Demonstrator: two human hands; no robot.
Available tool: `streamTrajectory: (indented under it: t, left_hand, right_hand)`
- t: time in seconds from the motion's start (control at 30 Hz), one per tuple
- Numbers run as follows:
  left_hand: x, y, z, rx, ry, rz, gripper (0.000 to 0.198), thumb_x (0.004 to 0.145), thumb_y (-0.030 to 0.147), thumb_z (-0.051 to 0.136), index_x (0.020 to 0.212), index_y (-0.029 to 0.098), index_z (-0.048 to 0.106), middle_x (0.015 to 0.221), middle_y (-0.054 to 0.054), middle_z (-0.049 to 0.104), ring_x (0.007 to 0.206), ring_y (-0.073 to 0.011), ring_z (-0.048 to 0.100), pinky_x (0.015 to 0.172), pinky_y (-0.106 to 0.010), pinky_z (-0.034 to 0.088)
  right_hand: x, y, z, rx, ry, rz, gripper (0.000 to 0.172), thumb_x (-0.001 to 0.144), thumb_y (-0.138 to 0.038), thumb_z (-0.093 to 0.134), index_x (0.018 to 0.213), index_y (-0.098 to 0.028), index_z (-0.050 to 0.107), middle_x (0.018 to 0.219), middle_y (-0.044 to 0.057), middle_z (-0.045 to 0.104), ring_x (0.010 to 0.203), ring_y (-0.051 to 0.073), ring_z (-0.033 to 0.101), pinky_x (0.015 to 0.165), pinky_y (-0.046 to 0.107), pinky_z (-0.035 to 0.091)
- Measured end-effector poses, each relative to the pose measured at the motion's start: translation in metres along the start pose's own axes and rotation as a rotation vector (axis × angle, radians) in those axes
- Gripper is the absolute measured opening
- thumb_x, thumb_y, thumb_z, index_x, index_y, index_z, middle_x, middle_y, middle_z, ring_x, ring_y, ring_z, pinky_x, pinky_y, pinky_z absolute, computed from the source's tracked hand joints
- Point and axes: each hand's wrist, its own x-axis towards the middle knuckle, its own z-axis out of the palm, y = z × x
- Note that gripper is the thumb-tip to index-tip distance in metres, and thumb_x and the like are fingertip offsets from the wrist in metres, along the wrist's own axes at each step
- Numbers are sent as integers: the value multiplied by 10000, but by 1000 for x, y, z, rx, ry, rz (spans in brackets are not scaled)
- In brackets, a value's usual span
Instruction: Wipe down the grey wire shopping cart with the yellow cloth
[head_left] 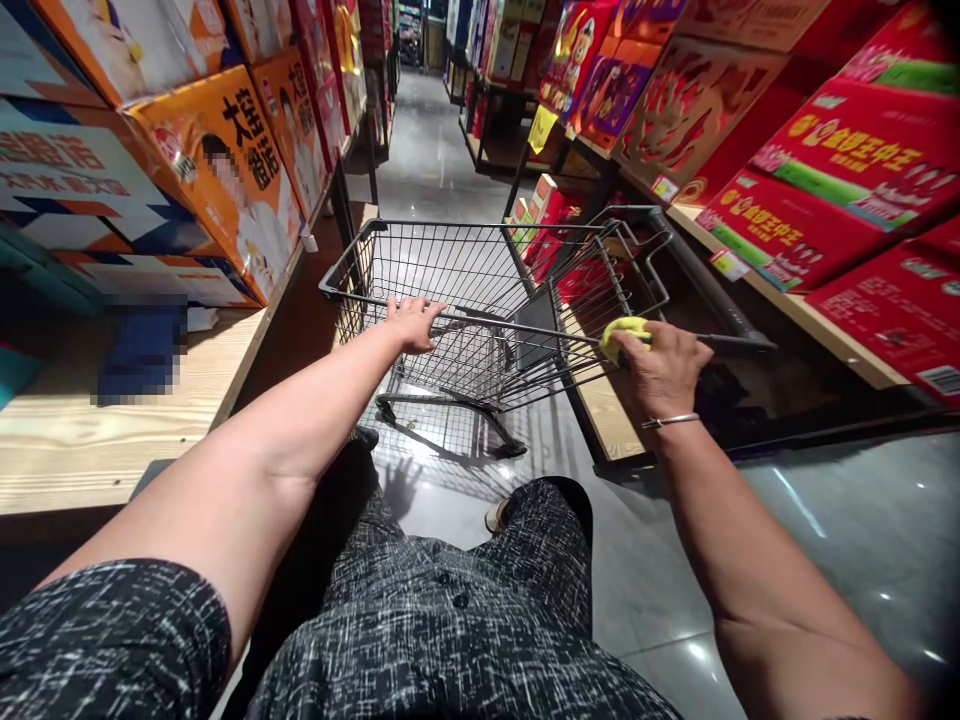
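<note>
A dark grey wire shopping cart (536, 325) stands sideways in front of me, its push handle to the right. My left hand (414, 324) holds the near top rail of the basket toward its left end, fingers curled over the bar. Farther right on the same rail, my right hand (666, 365) presses a yellow cloth (624, 338) around the bar. Part of the cloth is hidden under the fingers. Only wire mesh and a dark panel (538, 325) show inside the basket.
Orange and white boxes (225, 190) are stacked on the left wooden shelf (97, 450), beside a blurred blue item (142, 350). Red gift boxes (840, 150) fill the right shelf (825, 335), close to the cart's handle. A grey tiled aisle (427, 130) runs away between the shelves.
</note>
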Motion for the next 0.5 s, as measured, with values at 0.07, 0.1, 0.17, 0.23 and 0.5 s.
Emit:
streamTrajectory:
  t: [0.07,0.1,0.17,0.23,0.5]
  left_hand:
    - [1,11,2,-1,36,47,919,850,432,669,1635,331,200,1683,-111,228,1556,-402,145,1236,-632,-4]
    - [1,18,4,-7,61,90,908,857,431,662,1633,345,198,1685,-89,226,1556,-393,146,1241,-618,-8]
    - [1,28,9,-30,101,164,892,864,438,651,1627,365,194,1669,-54,266,1541,-364,195,1252,-576,1]
    - [1,35,13,-61,114,184,882,864,461,650,1619,375,202,1639,-43,317,1510,-350,260,1251,-550,24]
    - [-1,40,13,-89,92,180,908,810,429,706,1595,366,255,1646,-50,290,1498,-362,248,1222,-526,65]
  right_hand:
    - [-6,-9,11,27,57,32,378,880,-255,577,1224,-296,729,1297,139,544,1107,295,415,875,467,324]
    - [-10,-18,20,53,67,41,417,863,-245,581,1256,-289,713,1302,146,525,1109,303,411,875,469,343]
    - [-22,-45,43,115,54,72,480,831,-210,573,1289,-291,692,1294,142,496,1110,306,413,894,470,381]
    - [-42,-78,70,176,-20,87,523,811,-182,554,1306,-296,680,1279,137,483,1110,304,424,924,473,408]
    - [-124,-192,150,280,-812,10,497,902,-204,464,1322,-381,662,1423,62,527,1221,285,441,1003,403,404]
